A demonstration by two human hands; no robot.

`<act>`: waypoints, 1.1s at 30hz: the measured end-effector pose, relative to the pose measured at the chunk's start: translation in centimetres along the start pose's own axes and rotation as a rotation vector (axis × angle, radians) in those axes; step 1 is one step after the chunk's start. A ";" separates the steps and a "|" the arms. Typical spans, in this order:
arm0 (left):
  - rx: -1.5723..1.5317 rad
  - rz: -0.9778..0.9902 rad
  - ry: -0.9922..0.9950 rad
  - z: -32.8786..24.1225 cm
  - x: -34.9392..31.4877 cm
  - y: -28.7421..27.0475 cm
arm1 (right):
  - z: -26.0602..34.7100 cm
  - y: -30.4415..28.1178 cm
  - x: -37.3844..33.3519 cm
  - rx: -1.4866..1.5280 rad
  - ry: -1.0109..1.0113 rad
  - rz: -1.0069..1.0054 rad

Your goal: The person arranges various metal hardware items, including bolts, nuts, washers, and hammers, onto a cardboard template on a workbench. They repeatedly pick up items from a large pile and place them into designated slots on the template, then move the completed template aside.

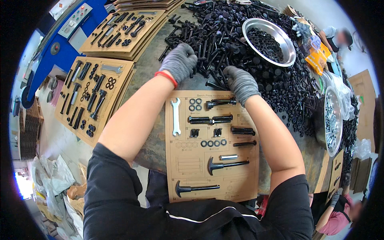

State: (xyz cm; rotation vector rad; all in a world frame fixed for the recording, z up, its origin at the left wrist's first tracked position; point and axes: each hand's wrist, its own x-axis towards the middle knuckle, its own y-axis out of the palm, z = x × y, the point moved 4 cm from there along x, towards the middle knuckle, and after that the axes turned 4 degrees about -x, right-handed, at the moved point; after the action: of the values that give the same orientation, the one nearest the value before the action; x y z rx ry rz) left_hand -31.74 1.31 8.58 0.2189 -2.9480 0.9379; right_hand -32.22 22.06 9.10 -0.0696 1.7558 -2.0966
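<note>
My left hand [179,62], in a grey glove with a red band at the wrist, is at the near edge of a heap of black bolts [208,34]. Its fingers are curled, and what they hold, if anything, is hidden. My right hand [243,85], gloved too, reaches into the heap with bent fingers close to a loose black bolt [215,85]; its grip is also hidden. Below both hands lies a brown cardboard sheet [188,162] carrying a silver wrench [176,116], black bolts [210,119], washers [213,143] and two black T-shaped handles [198,188].
Stacks of filled cardboard sheets [64,107] stand at the left. A metal bowl [291,56] of small black parts rests on the heap; another bowl [331,120] holds silver bolts. An orange package [318,59] lies at the right. Co-workers [334,220] are at the right edge.
</note>
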 end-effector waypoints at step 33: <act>-0.041 -0.189 0.120 0.9 -6.7 1.6 | -20.0 8.4 -31.3 0.136 0.414 -0.690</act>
State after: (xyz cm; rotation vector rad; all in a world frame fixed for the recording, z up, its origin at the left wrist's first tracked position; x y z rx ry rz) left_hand -25.31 2.84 6.38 0.4156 -2.7751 0.8336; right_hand -7.04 50.15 3.66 -0.2493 2.0111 -2.8868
